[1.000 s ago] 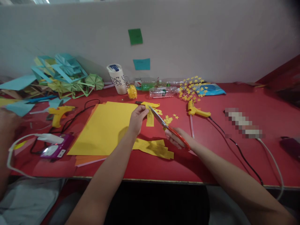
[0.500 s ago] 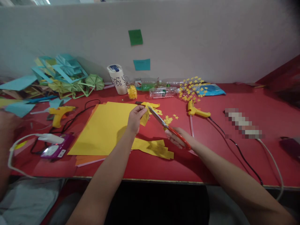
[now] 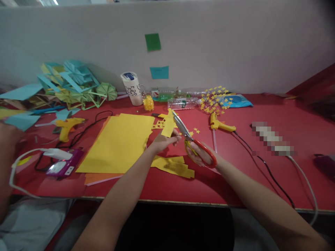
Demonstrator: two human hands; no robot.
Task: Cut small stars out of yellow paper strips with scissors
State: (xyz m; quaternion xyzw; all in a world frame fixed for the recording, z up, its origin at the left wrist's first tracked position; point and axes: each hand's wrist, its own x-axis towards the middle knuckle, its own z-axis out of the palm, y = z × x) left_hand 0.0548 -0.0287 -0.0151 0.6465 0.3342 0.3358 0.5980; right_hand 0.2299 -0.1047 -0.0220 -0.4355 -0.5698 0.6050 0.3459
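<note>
My left hand [image 3: 164, 141] pinches a small yellow paper strip [image 3: 168, 126] and holds it upright above the red table [image 3: 235, 174]. My right hand [image 3: 202, 155] grips red-handled scissors [image 3: 193, 143], whose blades point up and left beside the strip. A big yellow paper sheet [image 3: 120, 143] lies flat to the left of my hands. Yellow offcuts [image 3: 174, 165] lie under my wrists. Small cut yellow stars [image 3: 195, 131] are scattered just beyond the scissors.
Two yellow glue guns [image 3: 221, 124] [image 3: 66, 125] with cables lie right and left. A white cup [image 3: 132, 88], plastic bottles [image 3: 181, 102], a star decoration [image 3: 216, 98] and blue-green paper models [image 3: 73, 83] line the back. A purple device [image 3: 64, 166] sits at left. Another person's arm [image 3: 6, 160] is at the left edge.
My left hand picked the yellow strip off the table and drew it back toward me, upright. The scissors swung closer to it, blades raised.
</note>
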